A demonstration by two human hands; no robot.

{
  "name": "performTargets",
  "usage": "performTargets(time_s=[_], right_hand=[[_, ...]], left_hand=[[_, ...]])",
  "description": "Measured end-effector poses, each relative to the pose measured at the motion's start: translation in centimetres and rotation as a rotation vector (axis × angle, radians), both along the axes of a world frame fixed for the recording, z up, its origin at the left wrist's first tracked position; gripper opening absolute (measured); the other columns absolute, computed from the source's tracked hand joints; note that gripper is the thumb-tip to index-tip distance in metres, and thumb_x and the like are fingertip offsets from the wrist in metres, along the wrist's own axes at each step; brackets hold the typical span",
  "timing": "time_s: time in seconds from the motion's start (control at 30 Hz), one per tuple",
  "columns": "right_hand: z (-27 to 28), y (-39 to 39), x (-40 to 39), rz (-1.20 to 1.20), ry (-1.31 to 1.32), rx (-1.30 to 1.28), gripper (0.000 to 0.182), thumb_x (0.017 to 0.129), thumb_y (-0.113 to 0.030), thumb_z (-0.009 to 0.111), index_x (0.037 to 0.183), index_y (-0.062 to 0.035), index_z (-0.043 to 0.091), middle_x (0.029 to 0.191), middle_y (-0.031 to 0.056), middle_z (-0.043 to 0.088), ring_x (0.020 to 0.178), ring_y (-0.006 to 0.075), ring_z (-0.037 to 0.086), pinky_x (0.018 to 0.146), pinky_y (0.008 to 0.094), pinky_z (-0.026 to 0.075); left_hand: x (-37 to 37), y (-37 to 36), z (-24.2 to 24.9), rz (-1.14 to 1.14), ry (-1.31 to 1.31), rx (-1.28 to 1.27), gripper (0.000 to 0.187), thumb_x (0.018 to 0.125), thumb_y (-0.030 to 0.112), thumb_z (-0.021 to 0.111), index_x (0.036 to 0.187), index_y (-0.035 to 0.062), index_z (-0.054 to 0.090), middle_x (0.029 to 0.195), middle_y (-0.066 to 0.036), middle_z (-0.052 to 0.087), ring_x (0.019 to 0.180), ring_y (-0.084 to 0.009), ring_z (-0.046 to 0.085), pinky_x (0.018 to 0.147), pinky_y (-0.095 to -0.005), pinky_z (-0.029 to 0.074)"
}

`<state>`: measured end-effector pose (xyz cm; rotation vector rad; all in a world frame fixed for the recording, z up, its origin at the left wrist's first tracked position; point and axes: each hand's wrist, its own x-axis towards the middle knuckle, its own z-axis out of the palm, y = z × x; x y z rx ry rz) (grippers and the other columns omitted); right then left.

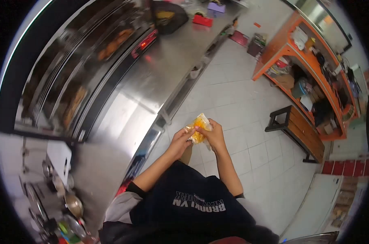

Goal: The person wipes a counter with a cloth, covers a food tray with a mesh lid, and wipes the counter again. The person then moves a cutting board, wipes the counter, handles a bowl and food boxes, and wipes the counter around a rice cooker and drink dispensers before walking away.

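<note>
Between both hands, in front of my body and above the tiled floor, is a small clear plastic packet (200, 123) with yellow-orange contents. My left hand (182, 140) is closed on its left edge, the thumb toward the middle. My right hand (213, 135) grips the right side, its thumb pressed on the front of the packet. The fingers behind the packet are partly hidden. What the yellow contents are I cannot make out.
A steel counter (129, 99) with a glass display case (70, 73) runs along the left. Utensils, including a ladle (74, 204), hang at lower left. An orange shelf unit (288, 49) and a wooden bench (300, 132) stand on the right. White floor tiles (233, 101) lie between.
</note>
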<state>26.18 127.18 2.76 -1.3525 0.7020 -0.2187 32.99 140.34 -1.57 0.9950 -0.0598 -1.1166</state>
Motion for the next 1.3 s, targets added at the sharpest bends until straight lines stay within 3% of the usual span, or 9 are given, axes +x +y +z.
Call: performTargets(time_s=[0.13,0.23,0.43,0.57,0.7,0.83,1.07,1.17,1.3], right_hand=[[0.8,-10.7,2.4,-0.168,-0.030,0.101,0.024,0.079,-0.013,0.065,0.096,0.0020,0.058,0.083,0.0046,0.060,0.075,0.0094,0.055,0.065,0.0229,0.045],[2.2,-19.4,2.8,-0.303,-0.091,0.242,0.030,0.082,-0.017,0.061,0.104,0.0032,0.055,0.090,0.0063,0.060,0.082,0.0105,0.055,0.069,0.0235,0.045],[2.5,-30.6,2.0,-0.550,0.066,-0.223,0.026,0.082,-0.015,0.060,0.101,0.0017,0.057,0.090,0.0073,0.062,0.084,0.0124,0.056,0.071,0.0246,0.045],[2.1,-39.2,4.1,-0.666,0.155,-0.376,0.022,0.080,-0.013,0.063,0.096,0.0013,0.058,0.089,0.0083,0.062,0.083,0.0127,0.056,0.074,0.0252,0.044],[-0.6,-49.8,7.3,-0.714,0.044,-0.356,0.023,0.077,-0.012,0.065,0.095,0.0007,0.058,0.089,0.0084,0.061,0.084,0.0135,0.056,0.076,0.0270,0.045],[-0.4,-62.1,11.1,-0.628,-0.027,-0.245,0.022,0.077,-0.010,0.065,0.095,0.0004,0.058,0.091,0.0084,0.061,0.086,0.0153,0.057,0.078,0.0282,0.045],[-3.1,-82.2,19.9,-0.556,-0.090,-0.396,0.029,0.075,-0.013,0.067,0.098,0.0009,0.058,0.092,0.0106,0.062,0.090,0.0174,0.058,0.080,0.0279,0.045],[-4.4,-90.8,22.8,-0.413,0.050,-0.355,0.031,0.076,-0.011,0.067,0.102,0.0015,0.057,0.092,0.0080,0.061,0.086,0.0142,0.057,0.077,0.0269,0.045],[-7.4,-104.1,26.3,-0.609,0.027,-0.138,0.030,0.075,-0.013,0.068,0.099,0.0028,0.058,0.090,0.0085,0.061,0.083,0.0147,0.057,0.075,0.0274,0.045]], left_hand=[[4.9,-12.3,0.1,-0.130,0.056,-0.048,0.028,0.087,0.021,0.057,0.108,0.0043,0.052,0.100,-0.003,0.056,0.094,-0.0129,0.054,0.080,-0.0279,0.044],[7.8,-22.2,1.6,-0.251,0.123,-0.098,0.027,0.088,0.019,0.055,0.110,0.0042,0.051,0.103,-0.004,0.056,0.096,-0.0137,0.054,0.081,-0.0293,0.044],[9.6,-36.9,2.6,-0.484,0.130,-0.114,0.031,0.086,0.018,0.057,0.110,0.0002,0.050,0.103,-0.007,0.056,0.097,-0.0165,0.055,0.083,-0.0306,0.046],[10.6,-47.9,1.9,-0.575,0.100,-0.079,0.033,0.083,0.017,0.060,0.110,-0.0003,0.050,0.103,-0.007,0.056,0.097,-0.0178,0.055,0.084,-0.0315,0.046],[13.7,-58.6,0.1,-0.524,0.155,-0.104,0.036,0.082,0.015,0.060,0.112,0.0000,0.048,0.103,-0.007,0.056,0.096,-0.0184,0.056,0.083,-0.0315,0.046],[18.5,-69.4,0.2,-0.451,0.182,-0.096,0.036,0.084,0.015,0.056,0.117,0.0078,0.045,0.107,-0.005,0.055,0.101,-0.0172,0.054,0.087,-0.0313,0.044],[26.9,-87.1,-1.7,-0.275,0.244,-0.022,0.031,0.084,0.017,0.057,0.112,0.0070,0.049,0.106,-0.006,0.056,0.098,-0.0169,0.055,0.083,-0.0311,0.045],[30.1,-96.4,-3.1,-0.303,0.224,-0.022,0.028,0.085,0.017,0.056,0.110,0.0067,0.051,0.103,-0.004,0.058,0.096,-0.0164,0.055,0.080,-0.0302,0.046],[35.8,-112.1,-6.4,-0.424,0.333,-0.076,0.029,0.085,0.021,0.055,0.110,0.0070,0.051,0.106,-0.005,0.057,0.095,-0.0171,0.056,0.080,-0.0290,0.047]])
